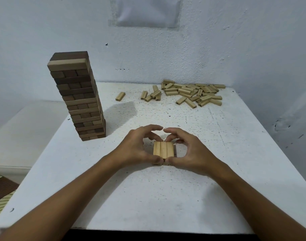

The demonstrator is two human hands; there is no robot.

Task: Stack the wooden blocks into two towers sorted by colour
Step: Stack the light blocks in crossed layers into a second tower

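Observation:
A tall tower of dark brown blocks (80, 100) stands at the table's left. In the middle of the table lies a low stack of light blocks (163, 150), its top layer three side by side. My left hand (136, 146) and my right hand (188, 150) cup it from either side, thumbs pressing the near ends and curled fingers at the far ends. A loose pile of light blocks (192, 93) lies at the back right, with one stray block (120, 96) apart to its left.
The white speckled table (166, 197) meets a wall at the back and right. A lower white surface (23, 133) sits to the left, with patterned cloth (0, 193) below it.

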